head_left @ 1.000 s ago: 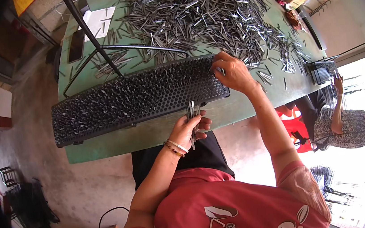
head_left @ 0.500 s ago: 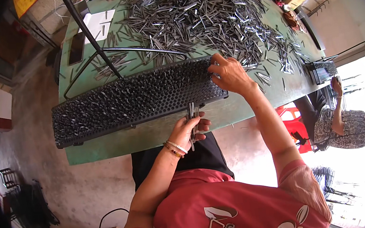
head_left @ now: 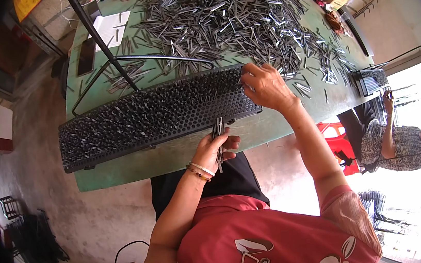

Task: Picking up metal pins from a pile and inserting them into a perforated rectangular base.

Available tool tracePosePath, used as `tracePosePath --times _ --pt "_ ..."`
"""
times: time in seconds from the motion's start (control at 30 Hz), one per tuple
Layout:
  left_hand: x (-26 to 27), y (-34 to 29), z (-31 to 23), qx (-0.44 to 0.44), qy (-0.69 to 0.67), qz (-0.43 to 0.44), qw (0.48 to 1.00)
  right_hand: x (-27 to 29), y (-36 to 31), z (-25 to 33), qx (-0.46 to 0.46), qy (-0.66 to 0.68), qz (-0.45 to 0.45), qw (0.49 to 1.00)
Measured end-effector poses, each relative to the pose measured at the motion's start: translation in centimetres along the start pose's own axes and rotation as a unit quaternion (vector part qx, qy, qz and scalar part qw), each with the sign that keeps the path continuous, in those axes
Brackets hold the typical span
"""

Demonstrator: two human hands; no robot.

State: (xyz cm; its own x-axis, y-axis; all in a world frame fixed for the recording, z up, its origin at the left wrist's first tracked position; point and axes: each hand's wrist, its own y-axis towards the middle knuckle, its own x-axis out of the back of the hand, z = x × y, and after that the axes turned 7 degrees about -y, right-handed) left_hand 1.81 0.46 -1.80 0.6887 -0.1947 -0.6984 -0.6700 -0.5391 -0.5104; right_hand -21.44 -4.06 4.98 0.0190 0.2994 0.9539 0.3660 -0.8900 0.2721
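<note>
A long black perforated rack [head_left: 141, 119] lies across the green table [head_left: 121, 170], its holes filled with small metal pins. My left hand [head_left: 215, 150] sits at the table's near edge, shut on a small bundle of metal pins [head_left: 218, 130] that stick up from the fist. My right hand [head_left: 263, 85] rests on the right end of the rack with its fingertips pinched together over the holes; whether a pin is between them is hidden. Behind the rack spreads a big heap of loose grey metal pins [head_left: 228, 15].
A black metal stand [head_left: 108, 49] rises from the table's left part, beside a white paper sheet [head_left: 111, 28] and a dark phone [head_left: 86, 56]. A second filled rack [head_left: 371, 80] lies at the right edge. Another person [head_left: 403, 140] sits at right near a red stool [head_left: 337, 143].
My right hand has moved left from the pin heap onto the right end of the rack. My left hand has stayed at the table edge with its bundle.
</note>
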Motion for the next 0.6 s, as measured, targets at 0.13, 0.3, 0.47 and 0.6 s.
tracePosePath --times 0.13,0.3,0.47,0.6 --pt "0.4 0.1 0.4 -0.006 -0.004 0.025 1.000 -0.9 -0.7 0.1 -0.004 0.018 0.010 1.000" --pt "-0.1 -0.5 -0.2 -0.014 -0.004 0.024 1.000 0.1 -1.5 1.8 -0.141 0.238 -0.030 0.960" --pt "-0.3 -0.8 0.0 -0.062 -0.020 0.060 0.996 0.7 -2.4 6.4 -0.185 0.465 0.026 0.865" --pt "-0.4 -1.1 0.0 -0.075 -0.016 0.062 0.995 -1.1 -3.2 8.1 -0.227 0.539 0.079 0.807"
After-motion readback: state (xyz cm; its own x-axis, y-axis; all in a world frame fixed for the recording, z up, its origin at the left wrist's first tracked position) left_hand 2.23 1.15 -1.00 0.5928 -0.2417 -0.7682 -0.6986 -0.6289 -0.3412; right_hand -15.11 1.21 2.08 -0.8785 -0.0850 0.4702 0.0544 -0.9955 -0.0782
